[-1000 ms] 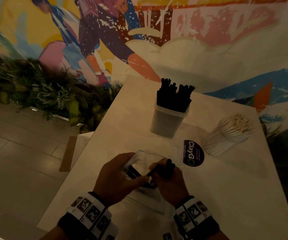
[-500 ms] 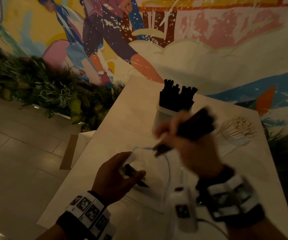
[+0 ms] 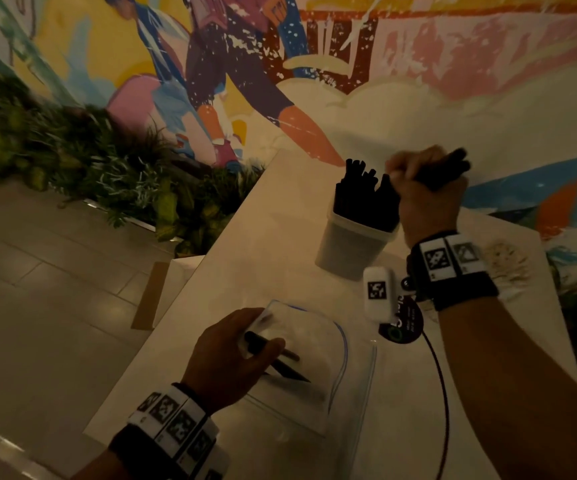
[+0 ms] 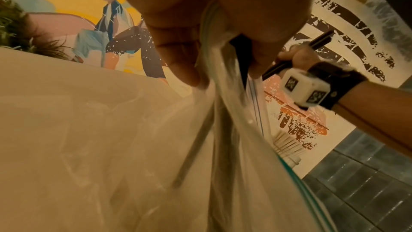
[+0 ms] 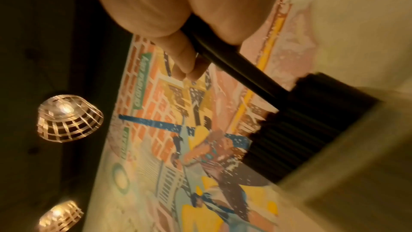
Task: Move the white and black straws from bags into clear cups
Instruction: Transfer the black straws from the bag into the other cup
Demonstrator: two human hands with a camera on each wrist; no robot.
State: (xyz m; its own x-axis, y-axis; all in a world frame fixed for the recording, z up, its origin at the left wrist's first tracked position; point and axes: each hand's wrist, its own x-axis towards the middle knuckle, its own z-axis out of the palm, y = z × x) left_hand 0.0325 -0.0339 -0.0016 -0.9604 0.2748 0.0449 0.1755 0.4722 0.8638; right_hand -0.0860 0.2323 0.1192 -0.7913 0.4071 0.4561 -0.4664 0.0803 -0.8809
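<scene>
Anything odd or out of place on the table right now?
One thing: the cup of white straws lies tipped on its side at the table's right edge, while the cup of black straws stands upright. Nothing has visibly spilled. The right hand holds black straws above the upright cup.

right hand [image 3: 425, 188] with black straws [image 3: 442, 169] lifted from bag [image 3: 314, 344], now over clear cup [image 3: 349, 251]

Dim, warm light. Painted mural [image 3: 349, 81] across the wall beyond the fingers: figures, yellow, pink, blue and brick-red blocks. Strip of green plants [image 3: 72, 161] along the wall base, left of the fingers. Pale tiled floor [image 3: 37, 306] below them. White table [image 3: 280, 220] under the fingers. Two woven pendant lamps [image 5: 67, 115] overhead on dark ceiling.
</scene>
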